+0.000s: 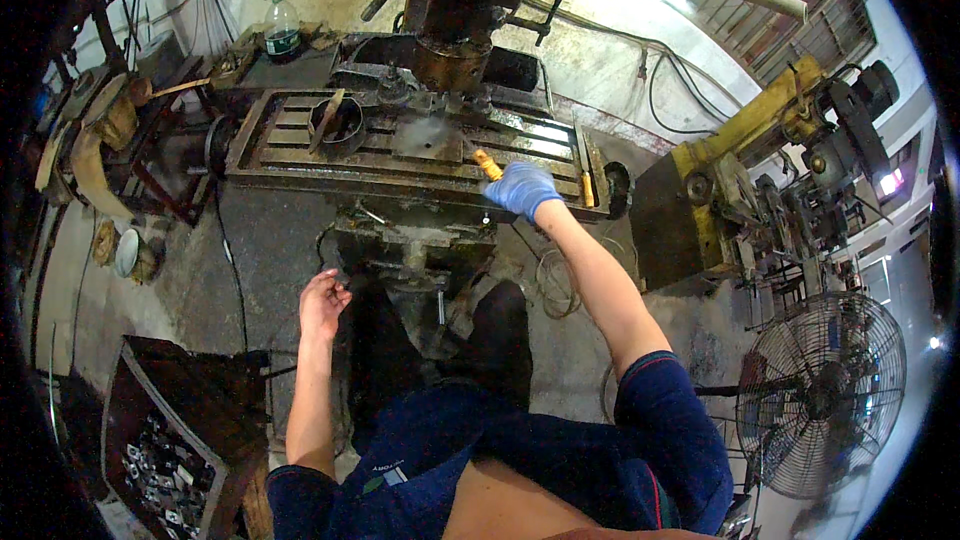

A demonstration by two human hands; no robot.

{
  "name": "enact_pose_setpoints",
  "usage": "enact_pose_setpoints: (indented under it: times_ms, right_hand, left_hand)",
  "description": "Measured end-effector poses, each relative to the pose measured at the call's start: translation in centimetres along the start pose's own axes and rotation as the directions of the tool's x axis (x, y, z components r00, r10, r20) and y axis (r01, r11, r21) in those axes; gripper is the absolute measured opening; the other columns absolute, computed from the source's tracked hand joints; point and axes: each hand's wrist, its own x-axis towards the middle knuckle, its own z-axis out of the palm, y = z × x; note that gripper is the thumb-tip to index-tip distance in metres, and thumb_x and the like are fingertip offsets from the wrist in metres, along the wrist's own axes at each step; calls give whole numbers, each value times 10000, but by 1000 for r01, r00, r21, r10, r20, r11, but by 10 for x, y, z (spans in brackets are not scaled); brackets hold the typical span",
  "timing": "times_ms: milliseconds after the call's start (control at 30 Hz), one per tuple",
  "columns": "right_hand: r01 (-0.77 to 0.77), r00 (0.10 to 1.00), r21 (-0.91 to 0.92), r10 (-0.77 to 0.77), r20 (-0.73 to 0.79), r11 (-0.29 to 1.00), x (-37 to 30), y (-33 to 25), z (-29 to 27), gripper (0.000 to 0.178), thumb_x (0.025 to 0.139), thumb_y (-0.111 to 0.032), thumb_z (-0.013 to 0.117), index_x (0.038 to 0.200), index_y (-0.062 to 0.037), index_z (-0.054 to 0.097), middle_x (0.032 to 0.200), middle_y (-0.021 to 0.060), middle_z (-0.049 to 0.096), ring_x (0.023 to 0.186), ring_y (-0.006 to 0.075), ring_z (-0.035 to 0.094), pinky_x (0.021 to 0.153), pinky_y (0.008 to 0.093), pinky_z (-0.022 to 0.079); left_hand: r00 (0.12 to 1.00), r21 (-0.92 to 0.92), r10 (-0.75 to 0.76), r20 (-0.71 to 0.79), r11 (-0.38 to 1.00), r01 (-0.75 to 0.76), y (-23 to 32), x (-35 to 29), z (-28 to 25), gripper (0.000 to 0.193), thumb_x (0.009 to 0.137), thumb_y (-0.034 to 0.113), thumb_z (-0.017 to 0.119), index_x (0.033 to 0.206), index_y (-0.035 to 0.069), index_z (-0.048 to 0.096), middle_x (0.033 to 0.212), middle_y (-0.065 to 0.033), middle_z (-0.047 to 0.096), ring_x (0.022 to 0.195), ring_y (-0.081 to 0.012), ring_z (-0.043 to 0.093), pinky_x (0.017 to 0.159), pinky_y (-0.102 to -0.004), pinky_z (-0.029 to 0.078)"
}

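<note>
My right hand (pixel 522 190), in a blue glove, grips a yellow-handled tool (pixel 486 162) over the front right of the slotted machine table (pixel 330 168). The tool's far end is too blurred to make out. It points toward a flat metal block (pixel 428 138) in the middle of the table, below the machine's spindle head (pixel 445 65). A pale haze hangs over the block. Bare and loosely curled, my left hand (pixel 322 306) hovers in front of the table, apart from everything, with nothing visible in its fingers.
A round pot (pixel 345 128) with a wooden stick across it stands on the table's left part. Another yellow handle (pixel 588 190) lies at the right end. Small metal parts fill a bin (pixel 165 460) at lower left. A fan (pixel 822 395) stands right, near a yellow machine (pixel 690 200).
</note>
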Motion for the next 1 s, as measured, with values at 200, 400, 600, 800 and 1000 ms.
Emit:
enact_pose_setpoints:
  times_ms: [200, 400, 600, 800, 1000]
  right_hand:
    - [548, 792, 231, -588, 166, 804, -88, -57, 5, 513, 684, -548, 564, 757, -47, 642, 749, 203, 614, 736, 329, 604, 676, 427, 460]
    - [586, 725, 267, -643, 249, 765, -123, -60, 58, 498, 737, -542, 494, 704, -66, 638, 737, 166, 627, 679, 333, 602, 619, 424, 456]
    - [639, 673, 284, -699, 245, 715, -136, -68, 82, 450, 746, -524, 527, 779, -88, 632, 687, 163, 610, 693, 330, 597, 623, 419, 459]
    - [732, 515, 437, -844, 148, 523, -152, -92, 60, 372, 729, -455, 597, 786, -89, 635, 707, 184, 598, 658, 352, 584, 570, 408, 467]
    - [593, 562, 631, -818, 120, 500, -156, -83, 47, 290, 697, -336, 685, 767, -60, 629, 638, 149, 582, 552, 262, 571, 524, 338, 440]
  left_hand:
    - [999, 38, 30, 12, 999, -30, 7, -4, 23, 196, 798, 48, 474, 976, 19, 551, 702, -53, 531, 601, -157, 526, 619, -314, 473]
    - [997, -15, 12, 76, 1000, -11, -2, -8, 25, 179, 811, 71, 488, 962, 56, 581, 708, -49, 552, 626, -151, 554, 595, -296, 472]
    - [998, 55, 58, 39, 997, -60, 5, -29, 15, 169, 792, 71, 478, 930, 48, 573, 683, -48, 561, 569, -158, 558, 587, -310, 492]
    - [966, 30, 252, -61, 968, -251, 60, -124, 5, 173, 803, 52, 500, 958, 0, 555, 712, -65, 550, 644, -169, 553, 640, -308, 489]
    - [794, 673, 594, -131, 641, -369, 161, -282, 15, 192, 814, 82, 524, 964, -29, 570, 762, -70, 601, 698, -115, 582, 648, -253, 467]
